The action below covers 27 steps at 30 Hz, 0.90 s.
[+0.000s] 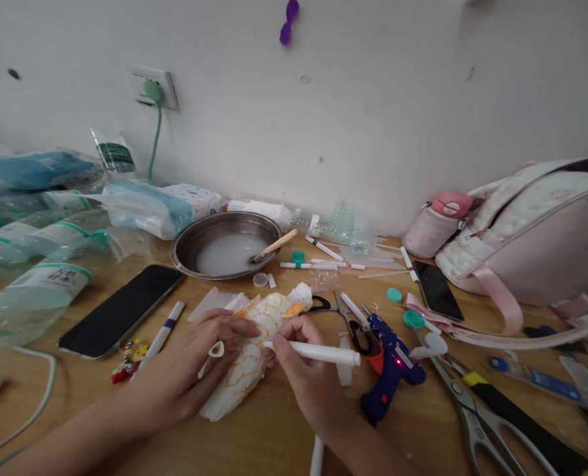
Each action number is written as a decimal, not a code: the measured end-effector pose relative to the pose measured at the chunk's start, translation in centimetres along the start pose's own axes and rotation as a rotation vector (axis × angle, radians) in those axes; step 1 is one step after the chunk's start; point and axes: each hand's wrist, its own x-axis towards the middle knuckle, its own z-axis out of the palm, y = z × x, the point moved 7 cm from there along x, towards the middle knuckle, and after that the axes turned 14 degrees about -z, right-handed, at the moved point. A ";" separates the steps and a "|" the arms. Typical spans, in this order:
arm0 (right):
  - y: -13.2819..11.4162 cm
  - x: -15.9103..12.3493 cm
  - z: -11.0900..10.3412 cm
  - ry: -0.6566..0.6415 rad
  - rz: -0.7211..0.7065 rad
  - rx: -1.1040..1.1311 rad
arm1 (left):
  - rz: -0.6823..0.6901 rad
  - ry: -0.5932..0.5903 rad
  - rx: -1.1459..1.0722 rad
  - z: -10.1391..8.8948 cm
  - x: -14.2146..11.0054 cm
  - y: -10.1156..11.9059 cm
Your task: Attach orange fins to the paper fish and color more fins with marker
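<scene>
My right hand [307, 370] pinches a white marker [318, 352], its tip end against a white, paper-covered form [239, 385] drawn with orange scale-like outlines. The form lies tilted above the table, with a crumpled white end and an orange patch at its far side. My left hand [194, 357] grips it from the left, fingers across its upper surface. Between those fingers shows a small white piece [216, 350] with a yellowish opening; whether it is a marker cap I cannot tell. The marker's tip is hidden by my right fingers.
Behind the hands stands a metal bowl [178, 261] of cloudy liquid with a brush [278, 243]. To the right lie a blue glue gun [390, 367] with a red light, black-handled scissors [346, 311] and large shears [472, 416]. A phone [122, 311] and plastic bottles [50, 284] are left.
</scene>
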 end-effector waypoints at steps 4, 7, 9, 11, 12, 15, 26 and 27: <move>-0.4 0.2 -0.3 0.012 -0.036 -0.013 | -0.055 0.090 0.065 -0.1 -0.1 -0.1; -0.7 0.1 -0.5 0.016 -0.049 -0.001 | -0.001 0.087 0.096 0.1 -0.2 0.7; -1.0 -0.1 -0.4 -0.014 -0.049 0.019 | 0.047 0.049 0.117 0.3 -0.2 1.4; -1.5 -0.5 0.0 -0.055 -0.047 0.037 | 0.061 0.025 0.139 0.4 -0.2 1.7; -1.7 -0.8 0.3 -0.080 -0.046 0.045 | 0.060 0.028 0.153 0.4 -0.3 1.8; -2.2 -1.3 1.1 -0.145 -0.033 0.047 | 0.080 0.035 0.179 0.3 -0.6 2.0; -1.9 -1.7 1.1 -0.191 -0.125 -0.159 | 0.262 0.015 0.255 0.8 -1.7 2.9; -1.5 -1.6 1.2 -0.189 -0.135 -0.155 | 0.266 -0.002 0.241 1.0 -1.6 3.0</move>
